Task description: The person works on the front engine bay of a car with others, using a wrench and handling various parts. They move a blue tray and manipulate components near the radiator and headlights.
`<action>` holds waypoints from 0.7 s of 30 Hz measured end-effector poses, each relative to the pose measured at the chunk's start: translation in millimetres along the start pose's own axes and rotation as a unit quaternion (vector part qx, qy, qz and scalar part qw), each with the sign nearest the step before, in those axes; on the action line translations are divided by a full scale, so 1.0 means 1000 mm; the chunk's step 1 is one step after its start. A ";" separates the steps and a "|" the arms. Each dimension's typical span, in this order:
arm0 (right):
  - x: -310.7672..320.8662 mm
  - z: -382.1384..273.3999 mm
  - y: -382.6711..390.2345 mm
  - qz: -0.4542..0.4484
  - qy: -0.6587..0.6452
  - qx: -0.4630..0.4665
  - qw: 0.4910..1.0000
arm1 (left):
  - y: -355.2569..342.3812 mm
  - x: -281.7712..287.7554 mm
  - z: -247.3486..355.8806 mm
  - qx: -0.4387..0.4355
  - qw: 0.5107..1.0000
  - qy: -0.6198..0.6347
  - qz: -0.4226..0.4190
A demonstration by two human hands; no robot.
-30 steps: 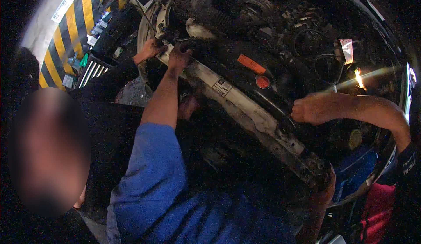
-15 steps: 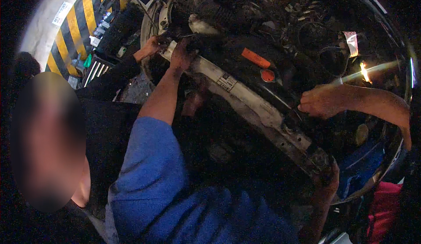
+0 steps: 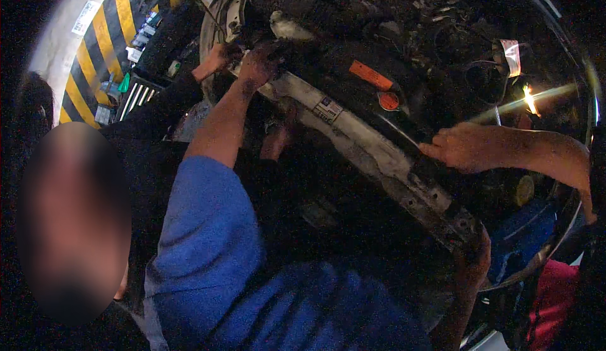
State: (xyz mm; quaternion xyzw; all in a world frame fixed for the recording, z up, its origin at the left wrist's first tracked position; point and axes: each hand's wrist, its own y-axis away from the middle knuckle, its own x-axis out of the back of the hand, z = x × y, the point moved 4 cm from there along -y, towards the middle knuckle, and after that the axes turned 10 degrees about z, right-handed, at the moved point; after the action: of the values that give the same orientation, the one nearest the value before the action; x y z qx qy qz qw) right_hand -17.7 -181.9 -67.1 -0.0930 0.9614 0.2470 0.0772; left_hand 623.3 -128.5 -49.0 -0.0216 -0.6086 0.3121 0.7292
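A long pale metal crossbar [image 3: 366, 139], seemingly a car's radiator support, runs diagonally across the front of the engine bay. My left hand [image 3: 260, 64], below a blue sleeve, is closed over its far left end; the fingertips are dark and partly hidden. At the near right end, my right hand [image 3: 480, 250] wraps round the bar's corner, mostly in shadow. A co-worker's black-sleeved hand [image 3: 213, 62] is beside my left hand, and another hand [image 3: 278, 139] hangs below the bar. From the right, another person's hand [image 3: 451, 146] reaches to the bar's inner edge.
Behind the bar are an orange label [image 3: 370, 74], a round orange-topped cap [image 3: 389, 101] and dark engine parts [image 3: 385, 29]. A co-worker [image 3: 151, 180] stands close at left. A lit lamp [image 3: 529, 100] shines at right. A yellow-and-black striped wall [image 3: 101, 41] is beyond.
My left hand has shifted slightly up and along the bar, covering its pale left end. The hand from the right has moved a little left. My right hand stays at its corner.
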 end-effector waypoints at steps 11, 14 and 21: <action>-0.015 -0.008 -0.004 0.014 0.334 0.230 0.914 | -0.006 0.006 0.019 0.088 0.991 -0.050 -0.086; 0.006 0.014 -0.015 0.100 0.168 0.043 0.980 | 0.006 -0.007 -0.021 -0.078 0.985 -0.156 -0.014; -0.043 -0.027 0.004 0.019 0.329 0.163 0.930 | -0.008 0.005 0.011 0.136 0.970 -0.063 -0.189</action>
State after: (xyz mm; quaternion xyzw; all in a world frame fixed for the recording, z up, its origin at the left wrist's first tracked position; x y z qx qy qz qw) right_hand 20.7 -185.7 -33.6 -0.1365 0.9615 0.0441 -0.2345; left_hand 617.0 -136.1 -38.5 0.2131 -0.5985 0.2488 0.7311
